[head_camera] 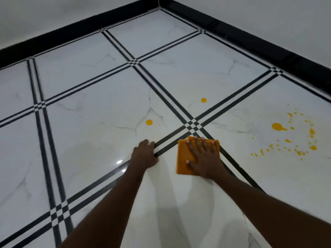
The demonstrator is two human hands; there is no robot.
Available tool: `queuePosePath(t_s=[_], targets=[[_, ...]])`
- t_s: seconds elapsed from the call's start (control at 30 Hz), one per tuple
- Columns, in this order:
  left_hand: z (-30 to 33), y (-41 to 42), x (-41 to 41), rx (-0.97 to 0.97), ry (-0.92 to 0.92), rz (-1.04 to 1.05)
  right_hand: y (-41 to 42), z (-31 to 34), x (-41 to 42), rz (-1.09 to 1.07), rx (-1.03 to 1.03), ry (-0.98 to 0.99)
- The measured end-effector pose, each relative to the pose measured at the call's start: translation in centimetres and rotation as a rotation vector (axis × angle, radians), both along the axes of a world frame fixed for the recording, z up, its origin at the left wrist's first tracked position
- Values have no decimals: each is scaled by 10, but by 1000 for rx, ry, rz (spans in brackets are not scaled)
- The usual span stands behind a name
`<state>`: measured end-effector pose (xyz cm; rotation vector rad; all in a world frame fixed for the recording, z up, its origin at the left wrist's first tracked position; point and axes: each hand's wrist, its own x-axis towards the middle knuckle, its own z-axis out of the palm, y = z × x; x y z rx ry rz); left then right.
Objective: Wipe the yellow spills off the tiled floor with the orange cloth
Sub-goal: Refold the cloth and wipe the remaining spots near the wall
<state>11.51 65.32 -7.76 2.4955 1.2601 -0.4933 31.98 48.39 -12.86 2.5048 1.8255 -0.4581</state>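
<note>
Marbled tiled floor (93,133), yellow spills (293,138); flat-fingered right hand (202,158) on orange cloth (182,154).

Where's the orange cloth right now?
In the head view the orange cloth lies flat on the floor just right of centre, under the right hand, beside the black tile-line crossing, with the left hand alongside.
</note>
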Motion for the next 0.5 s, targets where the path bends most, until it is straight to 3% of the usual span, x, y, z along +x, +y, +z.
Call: queuePosePath(t_s=[0.17, 0.37, 0.5], targets=[[22, -5, -27, 21, 30, 34, -21, 22, -12, -81, -98, 46], [-16, 19, -49, 122, 21, 38, 21, -5, -45, -147, 55, -14], [-34, 24, -60, 157, -32, 30, 109, -25, -61, 184, 202, -5]])
